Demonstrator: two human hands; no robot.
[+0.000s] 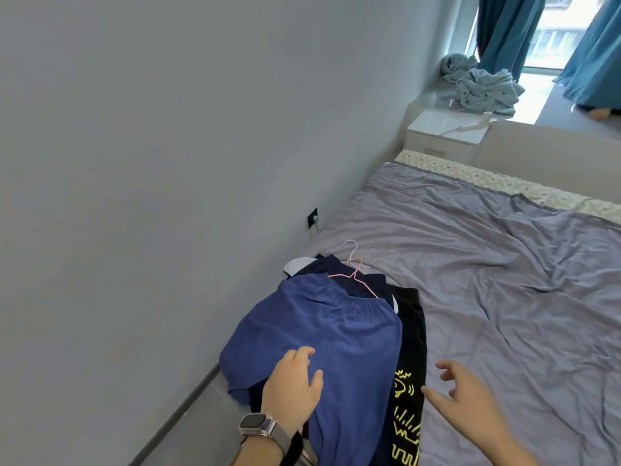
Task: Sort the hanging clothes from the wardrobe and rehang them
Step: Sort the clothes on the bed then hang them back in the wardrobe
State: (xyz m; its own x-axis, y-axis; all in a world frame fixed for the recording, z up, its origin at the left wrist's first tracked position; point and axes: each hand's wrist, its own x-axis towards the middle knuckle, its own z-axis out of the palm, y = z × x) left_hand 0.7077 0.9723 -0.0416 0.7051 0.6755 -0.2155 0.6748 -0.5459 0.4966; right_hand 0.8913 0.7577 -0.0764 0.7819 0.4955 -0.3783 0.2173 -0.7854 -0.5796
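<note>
Hanging clothes piled on a bed, two hands above them

Blue shorts (322, 331) top a stack of hangered clothes at the grey bed's (487, 280) left edge, by the wall; a pink hanger (353, 277) pokes out. Left hand (292, 385), watch (258, 427) on wrist, rests flat on the shorts. Right hand (470, 395) hovers, fingers spread, holding nothing

A home bedroom — a wide bed (470, 264) under a rumpled lilac sheet sits against a plain grey wall (168, 129), with a white bedside cabinet (443, 132) at its head, teal curtains (504, 31) framing a bright window (564, 28), and crumpled laundry (484, 89) heaped on the sill.
</note>
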